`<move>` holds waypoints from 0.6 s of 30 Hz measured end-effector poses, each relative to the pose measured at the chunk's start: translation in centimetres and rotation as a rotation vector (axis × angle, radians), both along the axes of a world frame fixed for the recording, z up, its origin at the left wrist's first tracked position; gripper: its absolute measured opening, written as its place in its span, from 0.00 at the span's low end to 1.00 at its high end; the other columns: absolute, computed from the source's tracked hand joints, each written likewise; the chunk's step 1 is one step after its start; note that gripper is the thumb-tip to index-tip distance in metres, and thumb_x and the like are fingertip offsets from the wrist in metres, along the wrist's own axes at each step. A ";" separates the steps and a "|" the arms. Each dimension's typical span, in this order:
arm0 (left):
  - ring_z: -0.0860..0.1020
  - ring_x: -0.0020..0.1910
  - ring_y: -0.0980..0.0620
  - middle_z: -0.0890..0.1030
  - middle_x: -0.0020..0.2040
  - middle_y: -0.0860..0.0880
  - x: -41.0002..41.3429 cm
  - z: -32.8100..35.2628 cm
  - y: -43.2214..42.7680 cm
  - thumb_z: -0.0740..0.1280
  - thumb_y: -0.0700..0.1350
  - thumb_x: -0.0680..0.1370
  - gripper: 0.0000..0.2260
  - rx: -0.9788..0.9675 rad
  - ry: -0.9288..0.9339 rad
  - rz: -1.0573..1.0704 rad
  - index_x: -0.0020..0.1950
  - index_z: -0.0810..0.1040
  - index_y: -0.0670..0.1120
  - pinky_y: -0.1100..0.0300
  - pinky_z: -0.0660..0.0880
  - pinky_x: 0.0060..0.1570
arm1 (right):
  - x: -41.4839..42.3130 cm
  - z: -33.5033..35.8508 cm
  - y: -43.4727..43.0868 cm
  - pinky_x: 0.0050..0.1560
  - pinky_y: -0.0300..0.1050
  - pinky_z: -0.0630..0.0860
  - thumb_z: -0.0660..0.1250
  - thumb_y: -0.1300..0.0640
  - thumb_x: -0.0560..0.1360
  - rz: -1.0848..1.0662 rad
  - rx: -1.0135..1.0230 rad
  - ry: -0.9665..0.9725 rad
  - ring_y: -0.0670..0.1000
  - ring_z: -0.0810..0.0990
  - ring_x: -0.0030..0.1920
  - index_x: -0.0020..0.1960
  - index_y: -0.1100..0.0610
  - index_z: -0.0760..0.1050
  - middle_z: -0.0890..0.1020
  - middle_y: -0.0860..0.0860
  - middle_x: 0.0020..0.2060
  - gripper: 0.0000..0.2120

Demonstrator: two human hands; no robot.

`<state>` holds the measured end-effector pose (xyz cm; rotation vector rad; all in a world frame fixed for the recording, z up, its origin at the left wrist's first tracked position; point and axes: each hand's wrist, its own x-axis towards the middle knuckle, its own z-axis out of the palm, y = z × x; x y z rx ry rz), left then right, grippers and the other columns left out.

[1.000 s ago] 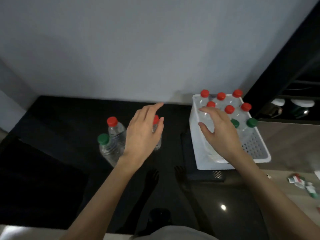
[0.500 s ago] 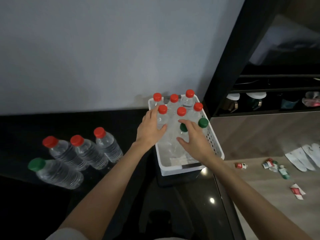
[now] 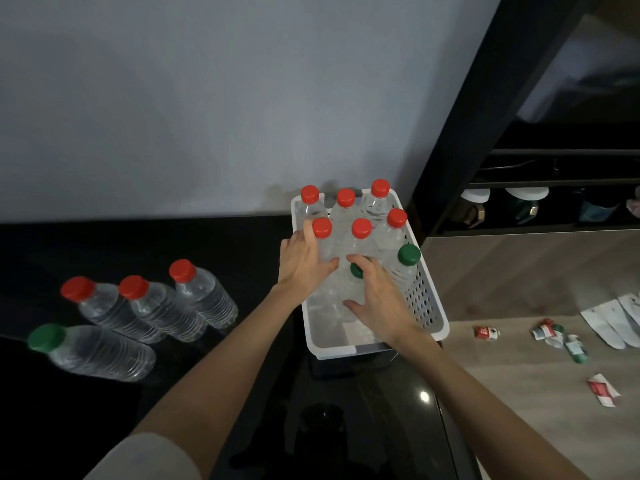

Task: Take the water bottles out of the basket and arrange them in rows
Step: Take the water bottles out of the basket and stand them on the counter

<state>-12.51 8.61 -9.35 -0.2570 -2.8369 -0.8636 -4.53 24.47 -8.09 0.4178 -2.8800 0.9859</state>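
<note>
Four bottles [image 3: 162, 313] stand lined up on the counter [image 3: 242, 247]. Eight more sit in the basket [image 3: 424, 303]. The left hand [image 3: 301, 261] grips a red-cap bottle [image 3: 322, 227], the right hand [image 3: 381, 303] a green-cap bottle [image 3: 356, 270], I think to lift both out.

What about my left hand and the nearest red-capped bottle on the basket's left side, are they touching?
Touching. The head view shows the left hand with fingers and thumb wrapped round the red-capped bottle just below its cap.
</note>
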 end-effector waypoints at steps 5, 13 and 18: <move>0.79 0.53 0.48 0.79 0.55 0.47 0.4 -0.3 -0.4 0.75 0.56 0.69 0.36 -0.069 0.036 -0.045 0.65 0.57 0.46 0.53 0.70 0.60 | -0.1 -0.3 0.1 0.54 0.54 0.77 0.75 0.60 0.69 -0.012 -0.018 0.021 0.59 0.75 0.58 0.68 0.43 0.52 0.67 0.56 0.65 0.41; 0.79 0.51 0.48 0.80 0.53 0.48 1.0 0.4 -0.3 0.74 0.55 0.69 0.35 -0.114 0.092 -0.049 0.68 0.59 0.44 0.53 0.66 0.60 | 0.1 -0.1 -0.3 0.55 0.55 0.78 0.73 0.61 0.72 -0.020 -0.023 0.084 0.59 0.75 0.57 0.68 0.45 0.51 0.67 0.61 0.62 0.37; 0.80 0.51 0.46 0.81 0.52 0.47 0.4 2.0 -0.6 0.72 0.56 0.70 0.36 -0.144 0.143 -0.088 0.69 0.59 0.42 0.50 0.68 0.63 | 0.6 0.5 -0.2 0.53 0.54 0.79 0.73 0.60 0.72 -0.040 -0.010 0.091 0.57 0.75 0.59 0.68 0.44 0.50 0.68 0.59 0.63 0.37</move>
